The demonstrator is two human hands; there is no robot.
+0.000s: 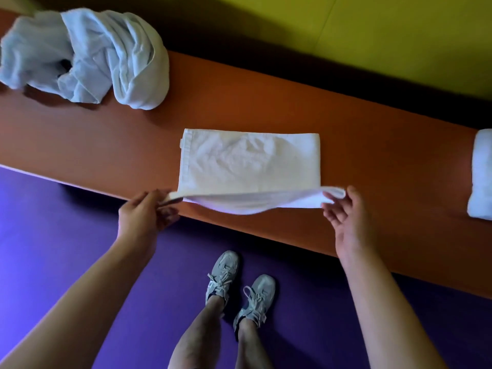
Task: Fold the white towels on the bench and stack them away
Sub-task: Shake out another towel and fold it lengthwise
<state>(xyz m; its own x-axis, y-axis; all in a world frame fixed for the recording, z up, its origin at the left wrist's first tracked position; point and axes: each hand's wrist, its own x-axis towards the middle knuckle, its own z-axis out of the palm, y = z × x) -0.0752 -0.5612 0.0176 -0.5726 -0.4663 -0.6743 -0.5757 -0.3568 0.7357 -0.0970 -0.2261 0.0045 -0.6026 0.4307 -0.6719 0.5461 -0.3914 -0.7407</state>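
Observation:
A white towel [247,161] lies partly folded on the orange bench [372,145], its near edge lifted off the surface. My left hand [145,211] pinches the near left corner. My right hand [348,219] pinches the near right corner between thumb and fingers. A heap of crumpled white towels [85,57] lies at the bench's left end. A folded white towel [482,177] sits at the right edge of the view.
A yellow-green wall [372,35] runs behind the bench. The floor [66,235] in front is purple, and my two legs in grey sneakers [239,286] stand close to the bench's near edge.

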